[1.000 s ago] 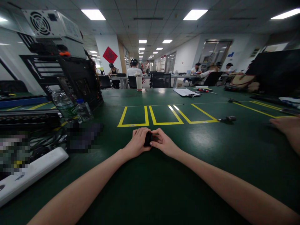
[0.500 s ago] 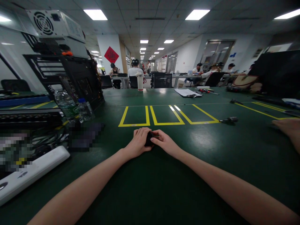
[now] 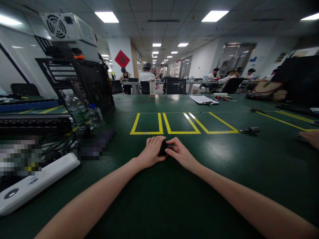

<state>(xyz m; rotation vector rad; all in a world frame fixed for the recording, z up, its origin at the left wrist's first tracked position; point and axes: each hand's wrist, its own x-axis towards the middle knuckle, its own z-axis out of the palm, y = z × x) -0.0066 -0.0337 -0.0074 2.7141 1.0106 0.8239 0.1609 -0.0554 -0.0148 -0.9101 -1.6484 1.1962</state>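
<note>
At the far left of the green table (image 3: 159,199), a long white device (image 3: 37,186) with a round button lies slantwise, near tangled cables (image 3: 51,149) partly hidden by blurring. Behind them, a clear bottle with a green label (image 3: 77,111) stands beside a smaller blue-capped bottle (image 3: 96,116), both in front of an open black computer case (image 3: 87,83) with a power supply (image 3: 69,26) stacked above it. Toward the middle, the left hand (image 3: 152,152) is wrapped around a small black object (image 3: 162,148), just in front of the yellow tape outlines (image 3: 146,133). The right hand (image 3: 181,154) has its thumb and fingertips at the object's right side; whether they grip it, I cannot tell. A white cup (image 3: 152,89) stands at the table's far side, then a clipboard (image 3: 203,99) with paper. Farther right, a metal shaft with a thick cylindrical end (image 3: 253,129) lies by the tape, and another person's hand (image 3: 310,137) reaches in at the edge.
</note>
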